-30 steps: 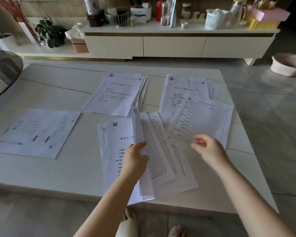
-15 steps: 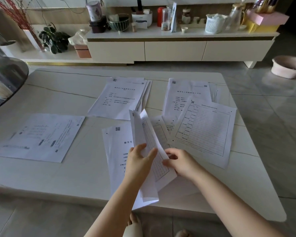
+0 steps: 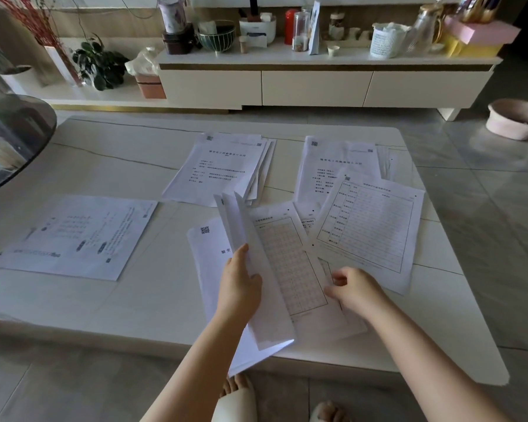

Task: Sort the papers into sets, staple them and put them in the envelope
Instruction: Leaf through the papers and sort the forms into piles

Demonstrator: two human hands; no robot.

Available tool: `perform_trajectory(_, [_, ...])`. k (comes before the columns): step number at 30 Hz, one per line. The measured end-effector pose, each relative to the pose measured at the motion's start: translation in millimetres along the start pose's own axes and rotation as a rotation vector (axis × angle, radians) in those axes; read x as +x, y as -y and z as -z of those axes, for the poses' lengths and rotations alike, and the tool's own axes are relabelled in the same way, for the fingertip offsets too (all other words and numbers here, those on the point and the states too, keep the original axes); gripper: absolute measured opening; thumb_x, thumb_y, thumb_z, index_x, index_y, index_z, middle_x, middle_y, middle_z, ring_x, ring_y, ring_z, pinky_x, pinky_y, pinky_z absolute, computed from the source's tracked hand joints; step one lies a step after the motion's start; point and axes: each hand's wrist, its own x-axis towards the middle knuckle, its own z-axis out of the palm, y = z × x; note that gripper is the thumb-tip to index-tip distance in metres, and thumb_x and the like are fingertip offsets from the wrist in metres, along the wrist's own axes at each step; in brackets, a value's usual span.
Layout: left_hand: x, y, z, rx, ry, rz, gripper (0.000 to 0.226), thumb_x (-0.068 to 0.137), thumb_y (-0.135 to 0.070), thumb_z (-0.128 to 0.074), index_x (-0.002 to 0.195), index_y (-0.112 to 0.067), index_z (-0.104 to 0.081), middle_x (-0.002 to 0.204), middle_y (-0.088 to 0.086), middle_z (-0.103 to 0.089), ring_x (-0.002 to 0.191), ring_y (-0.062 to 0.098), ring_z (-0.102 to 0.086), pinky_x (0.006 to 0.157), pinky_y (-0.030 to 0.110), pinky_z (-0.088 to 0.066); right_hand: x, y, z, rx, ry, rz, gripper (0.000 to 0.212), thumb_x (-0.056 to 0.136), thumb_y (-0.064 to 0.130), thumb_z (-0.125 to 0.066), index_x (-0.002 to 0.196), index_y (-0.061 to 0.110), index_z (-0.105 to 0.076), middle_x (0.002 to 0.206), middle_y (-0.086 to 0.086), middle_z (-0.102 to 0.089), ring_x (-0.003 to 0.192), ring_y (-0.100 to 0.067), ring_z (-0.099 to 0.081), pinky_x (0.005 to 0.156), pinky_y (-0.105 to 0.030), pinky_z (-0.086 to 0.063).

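Head view: we hold the near stack (image 3: 256,287) at the table's (image 3: 73,300) front edge, left hand (image 3: 240,287) gripping lifted sheets with thumb on top, right hand (image 3: 355,289) half-curled and pinching the grid sheet's (image 3: 290,263) right edge. Sorted piles lie beyond the stack: one far-left (image 3: 226,169), one far-right (image 3: 339,166), a table sheet (image 3: 375,233) right. We judge sorting unfinished; peel one sheet only, check its heading, then lay it squarely on its matching pile.

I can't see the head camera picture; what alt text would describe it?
A person's left hand holds up several turned pages while the right hand pinches a gridded sheet over a white table. Four more lots of printed papers lie spread around them.
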Motion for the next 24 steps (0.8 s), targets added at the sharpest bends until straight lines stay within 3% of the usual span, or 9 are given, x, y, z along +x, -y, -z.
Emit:
perform_trajectory(2, [-1, 3, -2, -0.034, 0.028, 0.031, 0.066, 0.091, 0.005, -0.043, 0.147, -0.026, -0.028, 0.142, 0.004, -0.042, 0.12, 0.024, -0.048, 0.098, 0.041, -0.047, 5, -1, -2, 0.114, 0.025, -0.062, 0.045, 0.08, 0.017, -0.073, 0.118, -0.003, -0.059, 0.111, -0.016, -0.066, 0.094, -0.028, -0.064, 0.081, -0.037, -0.053])
perform_trajectory(5, [-2, 5, -6, -0.079, 0.052, 0.081, 0.068, 0.091, 0.005, -0.042, 0.147, -0.03, -0.027, 0.139, 0.002, -0.046, 0.112, 0.022, -0.051, 0.091, 0.035, -0.049, 3, 5, -4, 0.358, 0.136, -0.111, 0.024, 0.082, 0.008, -0.072, 0.103, 0.004, -0.061, 0.084, -0.007, -0.065, 0.064, -0.015, -0.059, 0.049, -0.017, -0.048])
perform_trajectory(9, [-3, 1, -7, -0.102, 0.05, 0.1, 0.068, 0.091, 0.005, -0.04, 0.147, -0.031, -0.026, 0.138, 0.003, -0.047, 0.104, 0.019, -0.051, 0.087, 0.032, -0.049, -1, 10, -13, 0.337, 0.197, 0.031, 0.019, 0.081, 0.006, -0.071, 0.099, 0.012, -0.066, 0.089, -0.002, -0.07, 0.078, -0.016, -0.066, 0.068, -0.025, -0.053])
perform_trajectory(13, [-6, -3, 4, -0.09, 0.017, 0.072, 0.07, 0.09, 0.005, -0.039, 0.149, -0.03, -0.025, 0.142, 0.001, -0.043, 0.115, 0.024, -0.051, 0.088, 0.031, -0.047, -3, 16, -14, 0.171, 0.03, 0.211, 0.003, 0.084, 0.012, -0.065, 0.088, 0.012, -0.066, 0.085, -0.011, -0.07, 0.072, -0.016, -0.058, 0.063, -0.026, -0.04])
perform_trajectory(16, [-11, -3, 16, -0.117, -0.003, 0.07, 0.075, 0.09, 0.005, -0.04, 0.149, -0.036, -0.019, 0.129, -0.004, -0.045, 0.1, 0.019, -0.05, 0.075, 0.027, -0.044, -6, 19, -6, 0.179, -0.076, 0.267, 0.01, 0.089, 0.011, -0.059, 0.093, 0.018, -0.063, 0.083, -0.01, -0.07, 0.076, -0.024, -0.065, 0.065, -0.029, -0.046])
perform_trajectory(18, [-15, -3, 24, -0.136, -0.014, 0.064, 0.081, 0.089, 0.006, -0.041, 0.15, -0.038, -0.01, 0.117, -0.006, -0.042, 0.086, 0.015, -0.048, 0.061, 0.025, -0.04, -7, 21, 3, 0.056, -0.191, 0.299, 0.021, 0.092, 0.012, -0.055, 0.109, 0.022, -0.063, 0.086, -0.01, -0.069, 0.083, -0.029, -0.064, 0.07, -0.033, -0.049])
perform_trajectory(20, [-18, -2, 31, -0.161, -0.032, 0.065, 0.085, 0.088, 0.006, -0.042, 0.151, -0.037, -0.003, 0.115, -0.004, -0.044, 0.081, 0.014, -0.048, 0.058, 0.025, -0.038, -6, 25, 14, -0.104, -0.302, 0.343, 0.028, 0.094, 0.011, -0.051, 0.121, 0.016, -0.059, 0.08, -0.01, -0.065, 0.076, -0.03, -0.059, 0.067, -0.033, -0.047])
perform_trajectory(24, [-23, -1, 44, -0.26, -0.058, 0.08, 0.084, 0.085, 0.009, -0.042, 0.15, -0.035, -0.012, 0.116, 0.0, -0.055, 0.083, 0.017, -0.056, 0.056, 0.022, -0.042, 1, 43, 48, 0.001, -0.35, 0.351, 0.021, 0.093, 0.003, -0.049, 0.107, 0.004, -0.065, 0.092, -0.019, -0.068, 0.086, -0.035, -0.063, 0.059, -0.03, -0.048])
